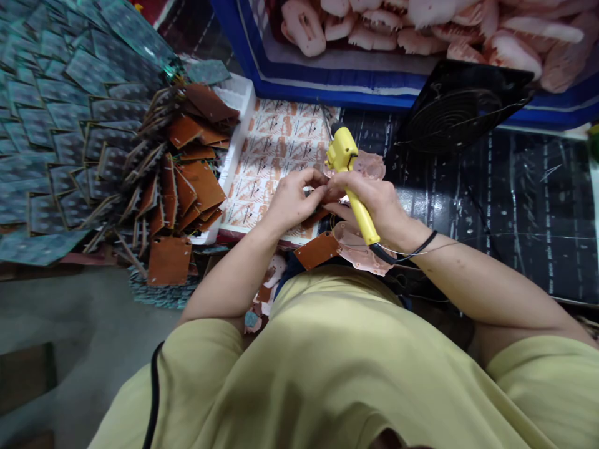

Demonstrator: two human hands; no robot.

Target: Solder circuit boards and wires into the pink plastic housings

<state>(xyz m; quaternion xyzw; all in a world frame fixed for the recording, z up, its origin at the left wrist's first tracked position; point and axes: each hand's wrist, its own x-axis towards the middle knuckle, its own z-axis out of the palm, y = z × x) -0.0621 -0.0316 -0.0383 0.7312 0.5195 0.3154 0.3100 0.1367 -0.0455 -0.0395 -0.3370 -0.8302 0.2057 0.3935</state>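
Note:
My right hand (pixel 381 202) is closed round the handle of a yellow soldering gun (pixel 362 218). The gun's head points away from me, and a black cable leaves its lower end. Thumb and fingers of my left hand (pixel 290 196) are pinched together close to the right fingertips; what they hold is hidden. A pink plastic shell half (pixel 372 165) lies just beyond my hands. Below them, near my body, another pink shell part (pixel 358 249) sits beside a brown circuit board (pixel 317 251). Thin wires run near the fingers.
Stacked circuit boards (pixel 196 187) crowd the left side, some in a white foam tray (pixel 236 134). Printed sheets (pixel 266 146) cover the work surface. Behind stands a blue crate (pixel 322 89) of pink shells, with a black fan (pixel 461 109) against it. A cable crosses the black mat (pixel 528 206).

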